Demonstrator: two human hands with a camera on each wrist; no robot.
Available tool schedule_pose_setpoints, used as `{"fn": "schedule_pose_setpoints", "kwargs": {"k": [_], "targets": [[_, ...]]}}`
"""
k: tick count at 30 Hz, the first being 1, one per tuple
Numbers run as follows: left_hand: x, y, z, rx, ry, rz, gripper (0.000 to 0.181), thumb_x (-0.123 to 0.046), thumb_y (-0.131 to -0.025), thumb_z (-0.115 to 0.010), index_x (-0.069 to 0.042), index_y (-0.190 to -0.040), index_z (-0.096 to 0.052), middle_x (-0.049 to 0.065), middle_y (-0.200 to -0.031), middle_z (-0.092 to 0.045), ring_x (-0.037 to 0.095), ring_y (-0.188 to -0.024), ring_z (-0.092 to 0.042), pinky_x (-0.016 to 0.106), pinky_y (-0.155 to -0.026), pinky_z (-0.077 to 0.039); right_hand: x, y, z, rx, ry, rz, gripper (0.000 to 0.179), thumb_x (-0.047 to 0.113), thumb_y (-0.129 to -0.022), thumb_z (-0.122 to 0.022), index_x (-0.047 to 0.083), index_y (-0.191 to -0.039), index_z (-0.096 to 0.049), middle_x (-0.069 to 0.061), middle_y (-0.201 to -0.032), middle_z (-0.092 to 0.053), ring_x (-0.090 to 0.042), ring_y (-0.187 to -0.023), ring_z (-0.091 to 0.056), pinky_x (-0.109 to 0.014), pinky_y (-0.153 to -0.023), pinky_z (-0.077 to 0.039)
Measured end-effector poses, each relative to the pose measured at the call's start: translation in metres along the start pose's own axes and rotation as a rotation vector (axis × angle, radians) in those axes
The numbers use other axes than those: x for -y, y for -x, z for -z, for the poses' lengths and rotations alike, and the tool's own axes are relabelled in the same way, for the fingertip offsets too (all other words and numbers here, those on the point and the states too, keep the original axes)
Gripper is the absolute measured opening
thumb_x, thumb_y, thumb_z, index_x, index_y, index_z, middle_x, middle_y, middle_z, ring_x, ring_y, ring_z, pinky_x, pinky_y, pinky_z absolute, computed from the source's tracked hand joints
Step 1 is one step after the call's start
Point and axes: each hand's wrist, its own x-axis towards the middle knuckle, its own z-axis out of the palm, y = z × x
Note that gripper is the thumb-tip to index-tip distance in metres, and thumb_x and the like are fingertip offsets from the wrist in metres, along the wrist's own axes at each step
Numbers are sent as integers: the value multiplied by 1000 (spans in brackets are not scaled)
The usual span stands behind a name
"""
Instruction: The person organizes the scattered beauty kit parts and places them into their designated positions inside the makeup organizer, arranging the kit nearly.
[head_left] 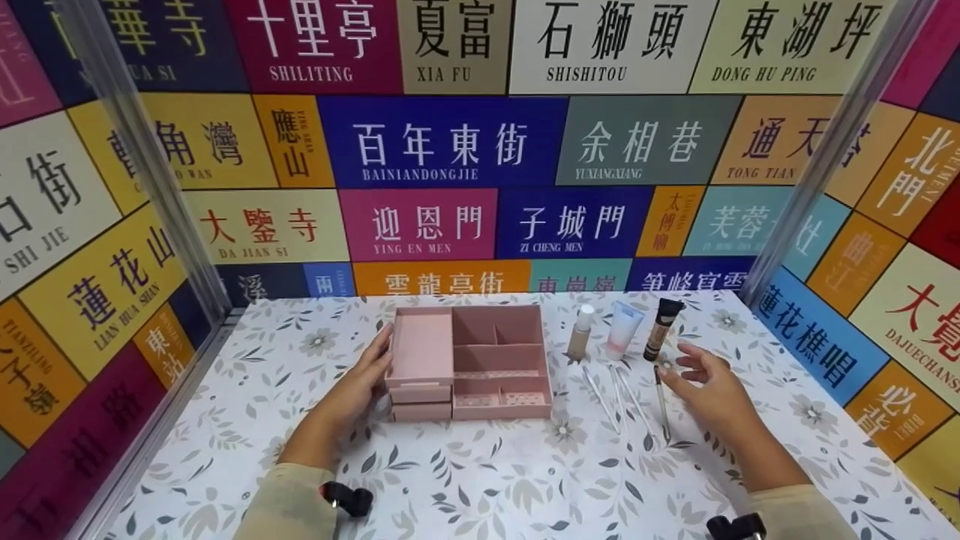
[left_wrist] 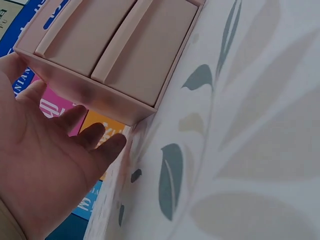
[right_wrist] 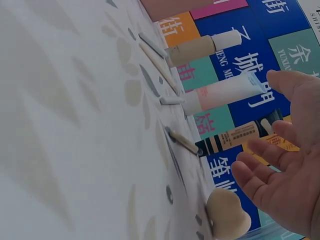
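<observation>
A pink desktop organizer (head_left: 422,345) with open compartments and two small drawers (left_wrist: 145,45) stands on the table. My left hand (head_left: 351,394) is at its left side, fingers loosely extended along the wall; whether they press on it I cannot tell. My right hand (head_left: 712,390) hovers with spread fingers, holding nothing, right of a dark-and-tan tube (head_left: 658,337). Beside that tube stand a white-and-pink squeeze tube (head_left: 622,334) and a beige bottle with a white cap (head_left: 580,337). A thin brown-handled stick (head_left: 661,409) lies closest to my right hand.
Several slim pale sticks (head_left: 600,397) lie in front of the bottle and tubes. A beige rounded sponge (right_wrist: 227,214) shows below the right hand in the right wrist view. Sign-patterned panels (head_left: 442,139) wall in the leaf-print table (head_left: 480,487).
</observation>
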Motion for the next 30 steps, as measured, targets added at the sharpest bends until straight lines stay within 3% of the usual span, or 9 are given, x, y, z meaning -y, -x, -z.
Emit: {"fn": "schedule_pose_setpoints", "kwargs": {"k": [6, 10, 15, 21, 30], "targets": [[3, 1, -3, 26, 105, -8, 58, -46, -115, -42, -54, -167, -20, -7, -183, -2, 32, -169, -10, 58, -135, -20, -10, 1, -3, -30, -29, -7, 100, 71, -93, -70, 13, -167, -37, -21, -160, -53, -42, -144, -54, -43, -105, -59], [4, 2, -4, 35, 142, 5, 57, -43, -115, -43, -56, -166, -22, -8, -183, -3, 31, -168, -13, 54, -135, -22, -15, 0, -8, -18, -33, -20, 92, 65, -96, -71, 13, -165, -40, -20, -158, -55, -40, -141, -57, -30, -94, -61], [2, 2, -4, 27, 155, 31, 55, -46, -113, -45, -62, -162, -25, -11, -182, -6, 27, -168, -17, 52, -135, -23, -15, -1, -11, 7, -39, -35, 89, 62, -97, -72, 13, -165, -41, -19, -158, -56, -41, -141, -57, -30, -92, -62], [1, 1, -5, 24, 180, 49, 55, -47, -113, -48, -64, -161, -27, -12, -182, -10, 26, -167, -22, 52, -135, -24, -19, -2, -13, 37, -47, -54, 77, 43, -101, -74, 7, -162, -44, -23, -152, -60, -38, -131, -65, -28, -84, -63], [1, 1, -3, 2, 173, 94, 53, -53, -110, -52, -70, -155, -31, -18, -180, -15, 22, -166, -26, 51, -136, -24, -24, -4, -13, 88, -13, -59, 73, 34, -99, -78, 5, -158, -49, -22, -146, -65, -34, -125, -67, -31, -88, -62]]}}
